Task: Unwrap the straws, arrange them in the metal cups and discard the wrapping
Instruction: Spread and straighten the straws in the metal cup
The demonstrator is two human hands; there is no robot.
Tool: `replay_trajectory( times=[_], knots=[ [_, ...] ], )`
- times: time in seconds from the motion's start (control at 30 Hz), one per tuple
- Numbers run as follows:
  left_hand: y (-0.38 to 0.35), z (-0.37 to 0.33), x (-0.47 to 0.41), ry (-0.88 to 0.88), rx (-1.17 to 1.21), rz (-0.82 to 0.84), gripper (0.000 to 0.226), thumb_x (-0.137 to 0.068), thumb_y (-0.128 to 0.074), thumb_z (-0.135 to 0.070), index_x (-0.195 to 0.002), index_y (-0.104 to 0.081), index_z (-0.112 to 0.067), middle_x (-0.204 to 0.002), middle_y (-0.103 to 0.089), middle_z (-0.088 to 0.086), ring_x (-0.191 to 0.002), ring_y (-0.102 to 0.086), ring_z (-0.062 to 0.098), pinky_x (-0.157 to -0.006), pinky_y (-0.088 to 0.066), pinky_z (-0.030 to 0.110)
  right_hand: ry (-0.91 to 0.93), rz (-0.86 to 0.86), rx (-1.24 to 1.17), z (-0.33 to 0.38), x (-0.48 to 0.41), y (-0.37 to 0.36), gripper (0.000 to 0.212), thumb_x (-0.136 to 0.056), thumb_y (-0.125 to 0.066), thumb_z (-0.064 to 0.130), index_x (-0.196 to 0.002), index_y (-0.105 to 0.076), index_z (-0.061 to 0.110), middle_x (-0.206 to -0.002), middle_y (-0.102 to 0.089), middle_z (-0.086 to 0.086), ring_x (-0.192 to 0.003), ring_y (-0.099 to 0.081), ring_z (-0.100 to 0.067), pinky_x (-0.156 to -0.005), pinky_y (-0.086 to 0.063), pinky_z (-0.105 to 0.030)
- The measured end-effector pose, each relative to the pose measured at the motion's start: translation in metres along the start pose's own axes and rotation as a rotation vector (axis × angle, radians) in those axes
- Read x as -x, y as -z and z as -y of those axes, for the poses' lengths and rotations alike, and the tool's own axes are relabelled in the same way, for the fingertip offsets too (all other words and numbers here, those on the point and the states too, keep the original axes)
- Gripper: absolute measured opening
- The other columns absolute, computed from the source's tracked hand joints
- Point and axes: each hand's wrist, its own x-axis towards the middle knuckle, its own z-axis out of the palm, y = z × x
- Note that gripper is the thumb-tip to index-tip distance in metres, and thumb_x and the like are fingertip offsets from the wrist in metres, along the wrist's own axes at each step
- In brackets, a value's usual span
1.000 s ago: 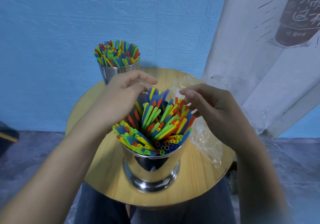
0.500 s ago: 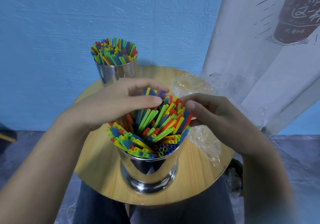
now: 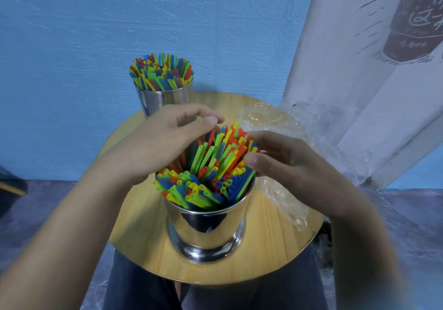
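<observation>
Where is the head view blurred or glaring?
Head view: right forearm and left forearm smear near the lower edge; near cup mirrors dark shapes without blown glare; straws and far cup are sharp; light is soft and even.

Blue textured wall [image 3: 96, 34]; white printed banner [image 3: 359, 69] right; round wooden table [image 3: 263, 249]; grey floor [image 3: 48, 201].
</observation>
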Motion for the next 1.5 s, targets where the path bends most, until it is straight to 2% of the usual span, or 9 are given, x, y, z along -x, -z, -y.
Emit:
replay_trajectory(
  times=[0.07,0.2,0.5,0.67,0.9,1.0,1.13,1.3,1.5],
  knots=[
    [0.003,0.001,0.001,0.004,0.0,0.014,0.022,-0.102,-0.054,-0.039,-0.112,-0.073,-0.036,-0.108,-0.077,-0.01,-0.104,-0.072,0.009,-0.103,-0.052,0.049,0.008,-0.023,-0.027,0.0,-0.001,0.0,0.032,-0.101,-0.055,0.029,-0.129,-0.065,0.018,-0.12,-0.073,0.003,-0.115,-0.069,-0.016,-0.098,-0.057,-0.035],
    [0.012,0.0,0.004,0.02,0.004,0.072,0.022,-0.102,-0.054,-0.039,-0.113,-0.073,-0.039,-0.115,-0.075,-0.014,-0.113,-0.07,0.01,-0.106,-0.049,0.05,0.032,-0.075,-0.064,-0.001,-0.003,0.001,0.032,-0.102,-0.051,0.026,-0.127,-0.067,0.013,-0.114,-0.075,-0.002,-0.109,-0.072,-0.017,-0.088,-0.059,-0.029],
    [0.016,0.0,0.008,-0.008,0.018,0.13,0.026,-0.096,-0.058,-0.04,-0.118,-0.072,-0.038,-0.118,-0.074,-0.014,-0.116,-0.068,0.007,-0.11,-0.045,0.048,0.049,-0.149,-0.076,-0.003,-0.008,-0.001,0.029,-0.108,-0.045,0.014,-0.122,-0.07,0.01,-0.109,-0.077,-0.005,-0.106,-0.073,-0.021,-0.091,-0.06,-0.039],
    [0.012,-0.002,0.004,-0.029,0.025,0.148,0.029,-0.092,-0.066,-0.037,-0.121,-0.07,-0.038,-0.121,-0.073,-0.013,-0.116,-0.066,0.003,-0.11,-0.047,0.041,0.06,-0.15,-0.089,-0.003,-0.009,-0.001,0.027,-0.107,-0.046,0.012,-0.118,-0.071,0.011,-0.106,-0.076,-0.003,-0.104,-0.073,-0.019,-0.084,-0.06,-0.029],
    [0.009,-0.009,-0.01,-0.018,-0.001,0.183,0.031,-0.092,-0.074,-0.022,-0.119,-0.071,-0.036,-0.114,-0.075,-0.008,-0.109,-0.07,0.007,-0.107,-0.05,0.045,0.056,-0.144,-0.112,-0.003,-0.009,0.0,0.027,-0.106,-0.049,0.017,-0.122,-0.069,0.01,-0.109,-0.076,-0.004,-0.106,-0.073,-0.02,-0.089,-0.061,-0.034],
    [0.004,-0.013,-0.016,0.007,-0.038,0.206,0.033,-0.084,-0.074,-0.032,-0.116,-0.072,-0.037,-0.109,-0.076,-0.003,-0.103,-0.074,0.017,-0.1,-0.055,0.055,0.042,-0.159,-0.138,-0.004,-0.01,0.0,0.028,-0.104,-0.051,0.02,-0.123,-0.069,0.009,-0.109,-0.077,-0.007,-0.104,-0.074,-0.021,-0.087,-0.061,-0.035],
    [0.004,-0.014,-0.02,0.026,-0.023,0.239,0.021,-0.091,-0.074,-0.022,-0.112,-0.074,-0.025,-0.104,-0.079,0.003,-0.097,-0.075,0.012,-0.095,-0.058,0.033,0.023,-0.214,-0.171,-0.007,-0.01,0.0,0.03,-0.097,-0.057,0.029,-0.118,-0.068,0.011,-0.106,-0.075,-0.007,-0.101,-0.074,-0.02,-0.081,-0.062,-0.032],
    [0.005,-0.013,-0.019,0.007,-0.037,0.126,0.015,-0.087,-0.076,-0.018,-0.099,-0.078,-0.027,-0.076,-0.074,-0.012,-0.078,-0.07,-0.001,-0.077,-0.051,0.011,0.023,-0.241,-0.192,-0.009,-0.011,-0.001,0.029,-0.095,-0.059,0.029,-0.108,-0.066,0.005,-0.103,-0.073,-0.011,-0.096,-0.074,-0.021,-0.082,-0.063,-0.035],
    [0.007,-0.015,-0.016,0.017,-0.026,0.081,0.019,-0.089,-0.074,-0.014,-0.104,-0.077,-0.026,-0.087,-0.08,-0.005,-0.086,-0.076,0.005,-0.085,-0.055,0.023,0.038,-0.226,-0.182,-0.008,-0.011,-0.001,0.023,-0.102,-0.054,0.021,-0.112,-0.07,0.008,-0.106,-0.075,-0.009,-0.102,-0.074,-0.023,-0.086,-0.062,-0.036]
  ],
)
